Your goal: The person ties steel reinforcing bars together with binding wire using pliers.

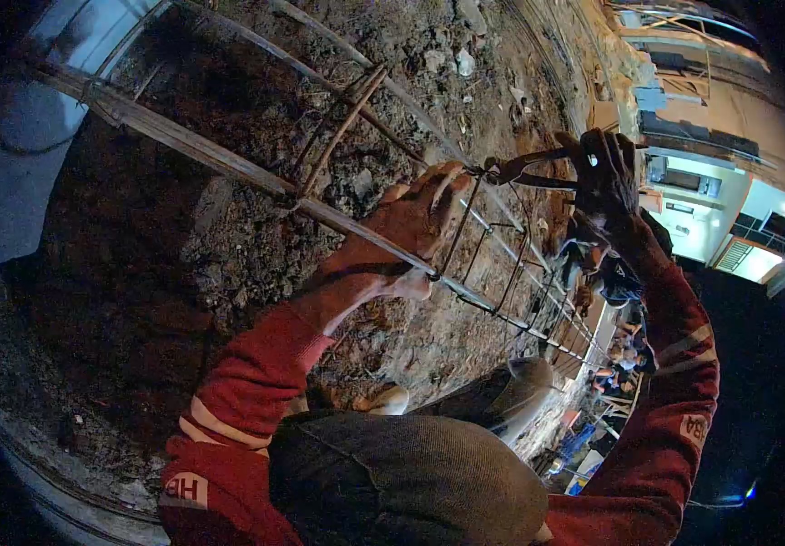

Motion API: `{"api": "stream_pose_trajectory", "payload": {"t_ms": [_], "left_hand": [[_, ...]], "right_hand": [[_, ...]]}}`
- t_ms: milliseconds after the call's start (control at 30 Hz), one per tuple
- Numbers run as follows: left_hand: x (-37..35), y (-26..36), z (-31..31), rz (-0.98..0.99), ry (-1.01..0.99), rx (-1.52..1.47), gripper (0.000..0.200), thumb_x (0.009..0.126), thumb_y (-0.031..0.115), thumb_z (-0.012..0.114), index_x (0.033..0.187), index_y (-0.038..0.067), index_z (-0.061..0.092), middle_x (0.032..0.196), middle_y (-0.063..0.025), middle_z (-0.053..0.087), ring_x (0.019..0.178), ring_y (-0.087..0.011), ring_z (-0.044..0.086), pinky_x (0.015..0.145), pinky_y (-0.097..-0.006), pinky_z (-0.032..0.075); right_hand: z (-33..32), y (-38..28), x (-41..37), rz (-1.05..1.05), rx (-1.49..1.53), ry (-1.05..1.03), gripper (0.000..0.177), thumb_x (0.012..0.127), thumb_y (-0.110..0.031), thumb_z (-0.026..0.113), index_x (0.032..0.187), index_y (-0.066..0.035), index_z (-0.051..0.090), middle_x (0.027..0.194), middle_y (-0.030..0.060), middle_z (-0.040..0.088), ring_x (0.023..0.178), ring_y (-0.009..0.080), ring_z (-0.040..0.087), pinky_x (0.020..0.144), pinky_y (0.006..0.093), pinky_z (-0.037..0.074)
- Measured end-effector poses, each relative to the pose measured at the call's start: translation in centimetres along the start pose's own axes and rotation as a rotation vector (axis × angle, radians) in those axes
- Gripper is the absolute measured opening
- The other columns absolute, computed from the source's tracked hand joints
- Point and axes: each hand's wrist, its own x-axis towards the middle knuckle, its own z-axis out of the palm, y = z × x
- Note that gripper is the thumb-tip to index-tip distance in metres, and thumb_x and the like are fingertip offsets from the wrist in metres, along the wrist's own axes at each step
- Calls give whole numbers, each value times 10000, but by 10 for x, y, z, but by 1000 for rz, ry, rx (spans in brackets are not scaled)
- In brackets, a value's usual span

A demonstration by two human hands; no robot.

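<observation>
We see the right hand (606,173) closed on dark metal pincers (507,171), their tip at a joint of the long grey steel-bar cage (229,162); a slip there could, we judge, nip the curled left hand (424,218) alongside. We cannot tell whether it grips a bar, nor what the shadowed tip bites.

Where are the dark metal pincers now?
In the head view, the dark metal pincers are right of centre in the right hand, jaws by the steel-bar cage beside the left hand.
</observation>
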Motion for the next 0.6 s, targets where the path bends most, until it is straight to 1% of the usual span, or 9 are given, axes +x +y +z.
{"api": "stream_pose_trajectory", "payload": {"t_ms": [100,233,300,400,433,500,533,567,600], "left_hand": [[3,-4,9,24,61,0,1134,529,168,765,1464,-7,149,1507,-235,207,1411,-349,240,1103,-491,289],[1,-3,4,18,0,20,1146,516,171,772,1465,0,153,1510,-233,201,1411,-349,243,1110,-476,284],[2,-4,9,49,30,30,1293,451,277,890,1458,-27,139,1513,-217,200,1408,-357,235,1100,-474,298],[-2,-1,3,12,-26,61,1277,454,297,889,1448,-49,166,1507,-226,209,1404,-358,247,1071,-479,336],[-1,-1,3,11,-28,63,1277,454,297,889,1448,-49,166,1507,-226,209,1404,-358,247,1071,-479,336],[0,-2,5,45,43,57,1257,458,277,888,1446,-42,179,1500,-228,223,1397,-365,261,1039,-504,366],[-1,-4,8,44,44,60,1257,458,277,888,1446,-42,179,1500,-228,223,1397,-365,261,1039,-504,366],[-1,-5,11,34,53,15,1191,488,214,823,1452,-14,162,1504,-214,219,1404,-354,249,1081,-491,318],[-1,-6,11,24,64,-30,1131,518,151,758,1459,14,146,1509,-200,216,1412,-343,238,1124,-478,270]], "right_hand": [[4,3,-6,14,-2,-6,745,605,-178,733,1308,-82,506,1233,198,531,1107,401,514,919,487,433],[18,11,-15,22,-5,-7,739,614,-198,736,1310,-93,511,1290,185,505,1156,396,488,958,486,415],[31,18,-20,29,16,-19,736,618,-208,737,1311,-99,513,1319,179,493,1181,393,475,978,486,406],[49,32,-32,33,192,-21,709,630,-204,729,1304,-108,529,1331,162,494,1192,393,471,1000,480,400],[56,37,-34,38,336,-26,684,640,-195,721,1296,-115,544,1329,148,502,1191,394,474,1011,474,398],[53,33,-18,251,499,-181,477,869,-455,559,1235,-152,596,1321,117,541,1122,314,569,948,517,455],[49,27,-14,142,352,-55,529,823,-476,603,1240,-151,592,1319,128,540,1122,336,565,947,519,446],[42,20,-4,33,202,71,585,778,-497,648,1245,-149,588,1318,139,539,1123,358,561,945,522,437],[41,21,4,-62,13,134,607,744,-498,674,1228,-143,590,1243,144,584,1091,352,577,911,490,460]]}}
